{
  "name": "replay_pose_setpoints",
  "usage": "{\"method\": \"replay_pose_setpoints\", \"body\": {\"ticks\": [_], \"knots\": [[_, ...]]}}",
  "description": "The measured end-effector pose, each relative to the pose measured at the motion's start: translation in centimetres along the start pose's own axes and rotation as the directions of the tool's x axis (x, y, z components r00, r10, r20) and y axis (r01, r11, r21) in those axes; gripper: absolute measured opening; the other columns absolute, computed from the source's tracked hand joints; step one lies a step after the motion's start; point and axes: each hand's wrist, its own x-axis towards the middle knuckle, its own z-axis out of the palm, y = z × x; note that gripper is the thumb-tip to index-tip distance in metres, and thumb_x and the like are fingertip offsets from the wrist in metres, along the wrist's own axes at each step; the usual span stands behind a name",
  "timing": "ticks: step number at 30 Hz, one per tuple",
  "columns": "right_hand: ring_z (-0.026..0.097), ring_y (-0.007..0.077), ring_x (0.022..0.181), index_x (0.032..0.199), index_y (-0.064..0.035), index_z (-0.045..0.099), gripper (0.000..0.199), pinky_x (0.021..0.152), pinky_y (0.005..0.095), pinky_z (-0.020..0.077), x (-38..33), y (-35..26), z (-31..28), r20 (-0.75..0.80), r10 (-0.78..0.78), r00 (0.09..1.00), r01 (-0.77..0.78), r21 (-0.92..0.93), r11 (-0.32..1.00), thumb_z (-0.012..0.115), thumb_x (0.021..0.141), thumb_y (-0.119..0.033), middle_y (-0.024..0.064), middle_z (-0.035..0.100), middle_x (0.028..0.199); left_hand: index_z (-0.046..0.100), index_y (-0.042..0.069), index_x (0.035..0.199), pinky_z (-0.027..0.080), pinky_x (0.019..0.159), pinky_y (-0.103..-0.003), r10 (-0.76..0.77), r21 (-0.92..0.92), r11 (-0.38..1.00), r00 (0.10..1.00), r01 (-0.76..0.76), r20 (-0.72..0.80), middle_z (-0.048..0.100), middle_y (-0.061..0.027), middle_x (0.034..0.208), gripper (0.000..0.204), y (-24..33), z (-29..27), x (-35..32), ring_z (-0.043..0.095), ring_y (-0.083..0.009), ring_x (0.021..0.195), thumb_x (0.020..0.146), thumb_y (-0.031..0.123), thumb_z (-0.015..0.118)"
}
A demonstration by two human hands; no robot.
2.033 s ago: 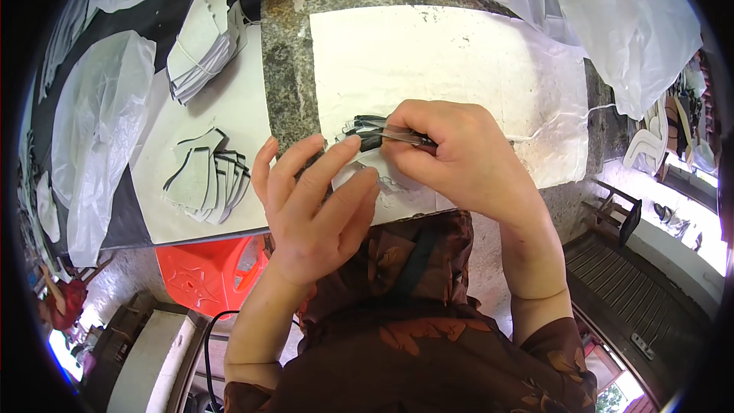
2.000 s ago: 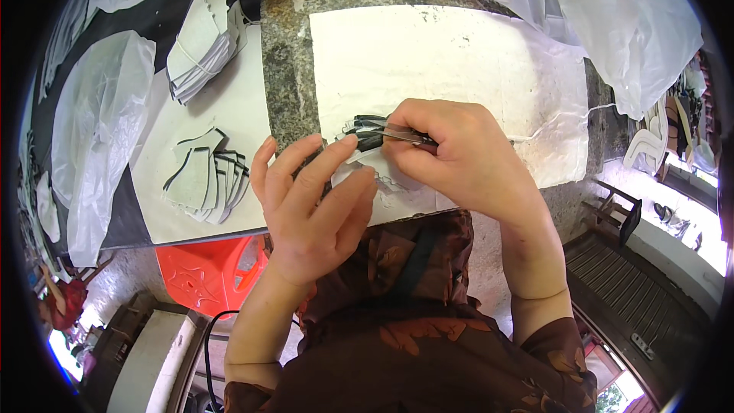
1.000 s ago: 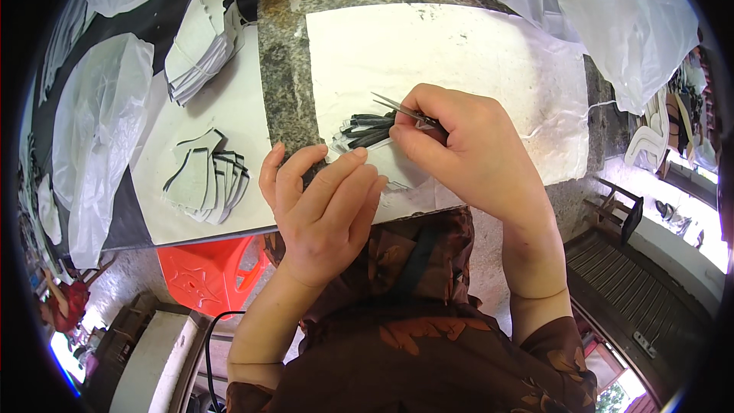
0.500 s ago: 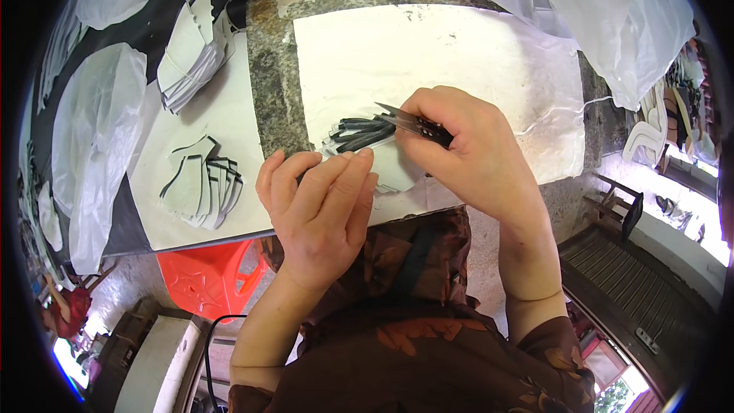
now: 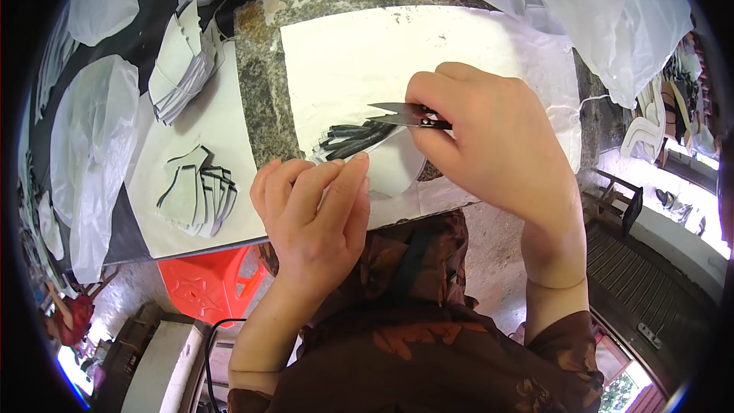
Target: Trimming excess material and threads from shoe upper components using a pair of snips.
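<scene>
My right grip (image 5: 485,134), right of centre in the frame, is closed around the dark handles of a pair of scissors (image 5: 401,119). Their blades stand slightly parted, pointing left. My left grip (image 5: 310,218), just left of centre, has its fingers bent and close together; the fingertips are at the lower edge of a fanned bundle of black-edged pieces (image 5: 355,138), though the hand covers the contact and I cannot tell whether they pinch it or only press. The bundle lies in the middle of the frame, between my two hands, its black strips slanting up to the right toward the blades. A pale rounded piece (image 5: 397,165) shows just right of my left fingertips.

Beneath is a large white sheet (image 5: 428,46), spread over a mottled stone slab (image 5: 260,92) on the dark table (image 5: 145,35). Left of the slab, a loose pile of white pieces (image 5: 202,195) with black edges lies on pale paper (image 5: 176,237); above it sits a tied stack (image 5: 180,69). Clear plastic bags fill the left side and upper right (image 5: 612,23). A red stool (image 5: 206,287) shows below the table at lower left.
</scene>
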Motion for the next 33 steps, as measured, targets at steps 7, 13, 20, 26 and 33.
{"method": "replay_pose_setpoints", "body": {"ticks": [7,13,20,26,33], "knots": [[0.067,0.0382,0.079,0.091,0.0001,0.071,0.026,0.072,0.0456,0.0525,0.6,1.7,0.4,0.106,0.111,0.988,-0.142,0.348,0.927,0.066,0.086,-0.025,0.0187,0.068,0.084,0.078,0.013,0.115,0.041,0.099,-0.047,0.014,0.0,1.0,0.999,-0.014,0.045,0.061,-0.0006,0.102,0.037,0.1,0.0,0.0,0.058,-0.024,0.099,0.079,0.009,0.076],[0.064,0.0343,0.073,0.09,0.0025,0.071,0.033,0.069,0.0414,0.0499,0.5,3.0,1.7,0.176,0.215,0.961,-0.276,0.509,0.815,0.069,0.085,-0.03,0.0197,0.066,0.08,0.077,0.014,0.118,0.041,0.098,-0.047,0.019,0.005,1.0,0.998,-0.019,0.063,0.059,-0.0019,0.103,0.042,0.3,-0.2,0.0,0.057,-0.0253,0.1,0.076,0.009,0.075],[0.051,0.0049,0.065,0.092,-0.0022,0.07,0.018,0.052,0.0246,0.0438,0.2,3.8,1.9,0.274,0.212,0.938,-0.338,0.596,0.729,0.074,0.091,-0.019,-0.0027,0.055,0.072,0.076,0.017,0.12,0.041,0.097,-0.047,0.02,0.042,0.999,0.992,-0.025,0.124,0.055,-0.0031,0.104,0.047,0.6,-0.6,0.4,0.055,-0.0262,0.103,0.074,0.009,0.076],[0.049,0.0044,0.06,0.091,-0.0023,0.069,0.015,0.049,0.0226,0.0423,0.5,3.7,2.0,0.313,0.24,0.919,-0.39,0.633,0.668,0.074,0.09,-0.016,-0.0031,0.054,0.071,0.074,0.019,0.125,0.04,0.095,-0.047,0.016,0.061,0.998,0.979,-0.029,0.202,0.051,-0.0037,0.102,0.051,1.0,-1.2,1.1,0.053,-0.0272,0.103,0.075,0.009,0.076],[0.064,0.0404,0.082,0.091,0.0009,0.068,0.026,0.074,0.0464,0.0501,1.2,3.6,2.1,0.167,0.151,0.974,-0.214,0.48,0.851,0.068,0.085,-0.025,0.0216,0.067,0.084,0.072,0.021,0.129,0.039,0.093,-0.048,0.029,0.102,0.993,0.965,-0.057,0.259,0.044,-0.0043,0.097,0.054,1.3,-1.2,1.7,0.051,-0.0275,0.099,0.076,0.012,0.075]]}}
